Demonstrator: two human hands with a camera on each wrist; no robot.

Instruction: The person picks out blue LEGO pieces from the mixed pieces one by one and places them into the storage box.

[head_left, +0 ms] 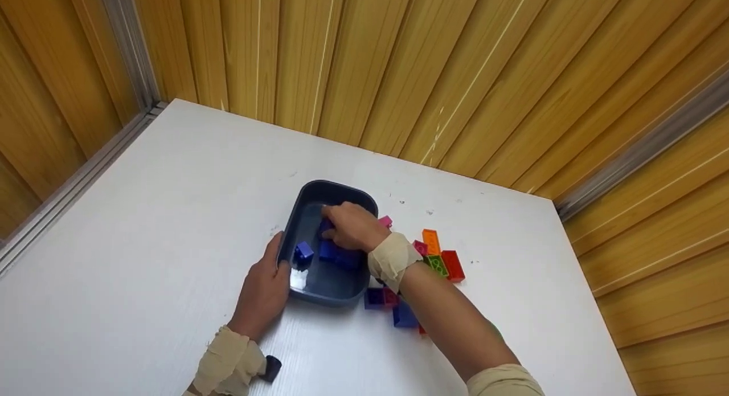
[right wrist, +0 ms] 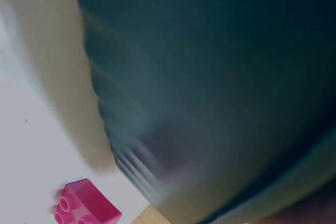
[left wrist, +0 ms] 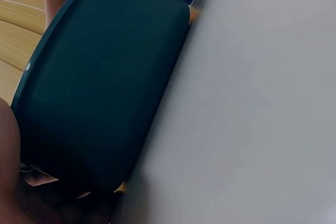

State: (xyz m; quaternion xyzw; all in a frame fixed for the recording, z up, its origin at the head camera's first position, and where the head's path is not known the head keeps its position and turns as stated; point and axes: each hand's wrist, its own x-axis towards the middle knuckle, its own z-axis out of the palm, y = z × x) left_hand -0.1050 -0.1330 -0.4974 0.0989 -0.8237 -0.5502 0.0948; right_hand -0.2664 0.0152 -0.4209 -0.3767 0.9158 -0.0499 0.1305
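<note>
Wood-grain panels [head_left: 364, 71] stand behind and to both sides of a white table [head_left: 182, 213], with metal strips running along their corners; near the table's middle sits a dark blue-green tray [head_left: 327, 285], which holds several blue bricks [head_left: 345, 258] clustered towards its right side and one small blue brick [head_left: 304, 250] lying apart near the left wall; outside, a pink brick [head_left: 385, 221] lies close by the tray's right rim; farther right, an orange brick [head_left: 431, 242], a red brick [head_left: 453, 266], a green brick [head_left: 437, 265] and a magenta brick [head_left: 420, 247] are grouped together, and more bricks, among them a large blue one [head_left: 405, 316], lie near the tray's near right corner; the right forearm crosses above this scatter and hides part of it; the left hand [head_left: 266, 288] holds the tray's left side, fingers along the outer wall and thumb at the rim; the right hand [head_left: 354, 228] reaches inside over the cluster, forefinger and thumb bent and slightly parted, pinching a dark blue brick [head_left: 324, 227]; its other fingers are hidden, and the right wrist view is mostly blurred.
</note>
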